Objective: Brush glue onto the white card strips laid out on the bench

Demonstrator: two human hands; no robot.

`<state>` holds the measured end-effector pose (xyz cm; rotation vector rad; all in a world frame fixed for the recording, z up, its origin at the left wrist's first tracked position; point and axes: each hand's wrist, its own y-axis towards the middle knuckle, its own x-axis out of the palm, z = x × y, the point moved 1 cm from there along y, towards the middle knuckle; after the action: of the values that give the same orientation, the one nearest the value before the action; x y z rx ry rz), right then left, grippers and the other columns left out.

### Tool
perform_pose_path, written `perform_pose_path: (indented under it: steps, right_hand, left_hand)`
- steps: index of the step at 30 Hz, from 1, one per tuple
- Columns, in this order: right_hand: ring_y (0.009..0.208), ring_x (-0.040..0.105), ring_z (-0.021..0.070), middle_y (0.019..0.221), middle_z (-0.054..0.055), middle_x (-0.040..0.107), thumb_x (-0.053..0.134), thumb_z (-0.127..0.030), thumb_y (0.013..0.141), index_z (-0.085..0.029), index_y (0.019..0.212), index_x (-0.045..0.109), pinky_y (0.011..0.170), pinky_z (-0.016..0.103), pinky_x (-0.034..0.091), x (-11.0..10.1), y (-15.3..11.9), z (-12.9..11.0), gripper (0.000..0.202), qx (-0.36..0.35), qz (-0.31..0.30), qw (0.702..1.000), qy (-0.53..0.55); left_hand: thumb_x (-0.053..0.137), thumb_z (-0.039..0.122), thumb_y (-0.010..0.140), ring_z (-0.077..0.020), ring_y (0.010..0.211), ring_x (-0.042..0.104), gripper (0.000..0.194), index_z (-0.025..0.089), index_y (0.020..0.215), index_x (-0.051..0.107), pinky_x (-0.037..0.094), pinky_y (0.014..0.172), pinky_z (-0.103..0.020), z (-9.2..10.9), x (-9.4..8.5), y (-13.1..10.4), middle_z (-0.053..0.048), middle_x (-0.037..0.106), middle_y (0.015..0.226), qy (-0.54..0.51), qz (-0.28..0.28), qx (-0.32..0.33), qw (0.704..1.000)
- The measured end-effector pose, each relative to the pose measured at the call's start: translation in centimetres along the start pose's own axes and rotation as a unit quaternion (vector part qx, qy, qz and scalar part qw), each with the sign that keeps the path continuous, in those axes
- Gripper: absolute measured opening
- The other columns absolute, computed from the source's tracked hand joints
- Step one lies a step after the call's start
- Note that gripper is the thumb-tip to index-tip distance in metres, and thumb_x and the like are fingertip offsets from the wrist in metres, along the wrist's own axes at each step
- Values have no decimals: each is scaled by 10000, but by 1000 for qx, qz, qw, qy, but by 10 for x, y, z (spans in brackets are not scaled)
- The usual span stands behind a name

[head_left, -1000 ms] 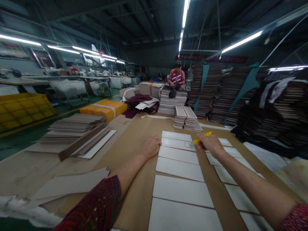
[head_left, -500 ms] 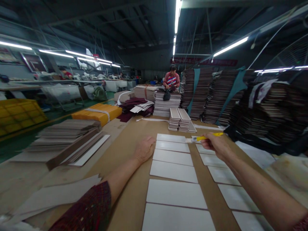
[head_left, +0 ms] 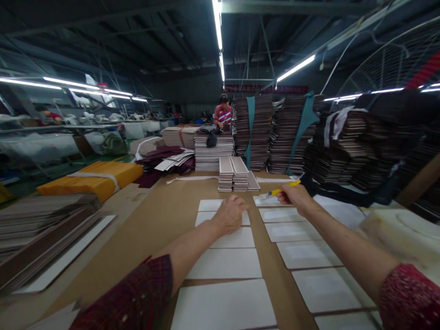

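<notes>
My right hand (head_left: 294, 198) is closed round the yellow handle of a paintbrush (head_left: 275, 192). Its pale bristles touch the far card panel (head_left: 271, 201) in the right-hand column, where wet-looking patches shine on several panels. My left hand (head_left: 231, 214) lies over the far end of the left-hand column of white panels (head_left: 225, 263). Its fingers are curled in loosely, with nothing seen in them; it covers part of several panels. Both columns lie flat on the brown table top (head_left: 144, 243).
Small stacks of narrow panels (head_left: 233, 174) stand just beyond the columns. Tall dark stacks (head_left: 259, 133) rise behind, and a person (head_left: 222, 112) works there. At left are a yellow bundle (head_left: 91, 178) and grey board strips (head_left: 65, 250). A whitish container (head_left: 402, 233) sits at right.
My view has turned right. My left hand has moved from beside the left column onto its panels. The paintbrush has gone from the left column's edge to the right column's far panel.
</notes>
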<state>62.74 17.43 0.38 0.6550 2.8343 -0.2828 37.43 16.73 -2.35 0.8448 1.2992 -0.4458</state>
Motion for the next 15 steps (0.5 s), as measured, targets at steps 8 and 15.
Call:
perform_pose_path:
  steps: [8, 15]
  right_hand:
    - [702, 632, 131, 916, 26, 653, 613, -370, 1019, -135, 1050, 643, 630, 272, 566, 14, 16, -1, 239, -10, -42, 998, -45]
    - [649, 615, 114, 868, 13, 649, 603, -373, 1026, -136, 1026, 644, 592, 248, 553, 15, 13, 2, 240, -17, -52, 997, -60]
  left_hand:
    - [536, 111, 788, -295, 1129, 490, 447, 252, 1201, 633, 429, 880, -490, 8, 26, 39, -72, 658, 1199, 18, -62, -19, 998]
    - [544, 147, 795, -297, 1128, 474, 441, 268, 1208, 640, 391, 896, -501, 10, 30, 43, -77, 637, 1178, 32, -68, -24, 997]
